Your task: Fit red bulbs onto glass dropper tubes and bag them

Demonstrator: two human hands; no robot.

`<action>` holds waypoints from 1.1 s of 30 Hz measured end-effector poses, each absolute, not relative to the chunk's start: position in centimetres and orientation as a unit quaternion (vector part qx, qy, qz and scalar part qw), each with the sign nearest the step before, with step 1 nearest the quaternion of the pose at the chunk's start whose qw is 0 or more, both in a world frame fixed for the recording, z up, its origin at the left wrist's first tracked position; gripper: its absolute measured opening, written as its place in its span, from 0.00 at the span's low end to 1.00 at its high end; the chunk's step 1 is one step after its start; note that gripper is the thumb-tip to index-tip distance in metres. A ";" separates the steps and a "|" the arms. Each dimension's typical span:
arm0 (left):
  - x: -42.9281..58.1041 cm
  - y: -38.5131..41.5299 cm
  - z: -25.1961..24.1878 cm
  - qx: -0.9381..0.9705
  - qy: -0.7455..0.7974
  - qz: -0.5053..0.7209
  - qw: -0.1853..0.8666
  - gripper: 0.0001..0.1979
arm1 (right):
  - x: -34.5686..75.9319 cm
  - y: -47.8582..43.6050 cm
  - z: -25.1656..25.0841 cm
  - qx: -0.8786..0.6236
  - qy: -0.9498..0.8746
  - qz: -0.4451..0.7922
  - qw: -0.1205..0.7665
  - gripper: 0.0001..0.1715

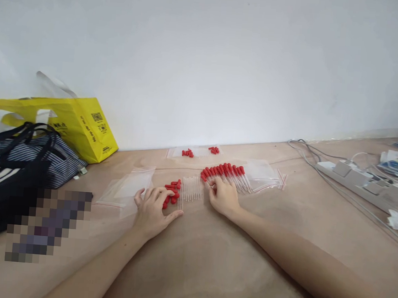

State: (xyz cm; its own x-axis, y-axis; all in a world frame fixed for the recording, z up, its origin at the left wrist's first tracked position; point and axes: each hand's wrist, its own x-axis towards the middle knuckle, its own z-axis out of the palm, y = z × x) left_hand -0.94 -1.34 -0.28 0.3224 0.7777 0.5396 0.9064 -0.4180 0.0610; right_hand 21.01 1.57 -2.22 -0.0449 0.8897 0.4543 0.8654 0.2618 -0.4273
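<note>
Our right hand (225, 198) is at the centre of the frame, its fingers bent close together at the left end of the row of red-topped tubes (222, 170). We cannot tell if it pinches one of them, because the fingertips are partly hidden. Our left hand (151, 206), left of centre, has its fingers loosely spread, the forefinger over the loose red caps (173, 201) and the thumb apart; it seems to grasp nothing firmly. Between the hands the bare clear tubes (192, 190) lie side by side on the table (193, 268).

We judge that the step in hand is putting red caps on the tubes one by one, with the right hand arranging the row. It is partly done, since the bare tubes wear no cap. In our opinion, the next move calls for one loose cap and one bare tube, held gently, as the tubes look thin and may roll.
</note>
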 end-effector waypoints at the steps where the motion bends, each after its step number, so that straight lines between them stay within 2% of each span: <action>1: -1.0 -1.3 -0.3 -0.806 -0.521 -0.249 0.134 0.21 | 20.5 1.9 -2.1 -0.622 -0.714 0.015 0.320 0.07; 6: -1.1 -1.4 0.1 -0.807 -0.514 -0.243 0.161 0.19 | 18.7 3.1 -1.8 -0.665 -0.700 0.018 0.259 0.08; 12: -1.9 -1.0 0.3 -0.809 -0.495 -0.239 0.209 0.07 | 18.7 3.6 -1.9 -0.675 -0.693 0.021 0.253 0.09; 18: -2.3 -0.4 0.1 -0.842 -0.445 -0.223 0.208 0.08 | 18.6 1.7 -1.2 -0.615 -0.731 0.012 0.294 0.09; 23: -2.2 -0.5 0.0 -0.842 -0.443 -0.228 0.206 0.07 | 16.4 -0.5 -0.7 -0.547 -0.793 0.052 0.262 0.13; 28: -1.7 -0.7 -0.1 -0.842 -0.446 -0.229 0.199 0.05 | 14.7 -1.3 -0.6 -0.580 -0.781 0.071 0.219 0.19; 33: -1.4 -0.6 -0.2 -0.847 -0.445 -0.230 0.180 0.04 | 14.5 -1.5 -0.6 -0.609 -0.760 0.084 0.209 0.17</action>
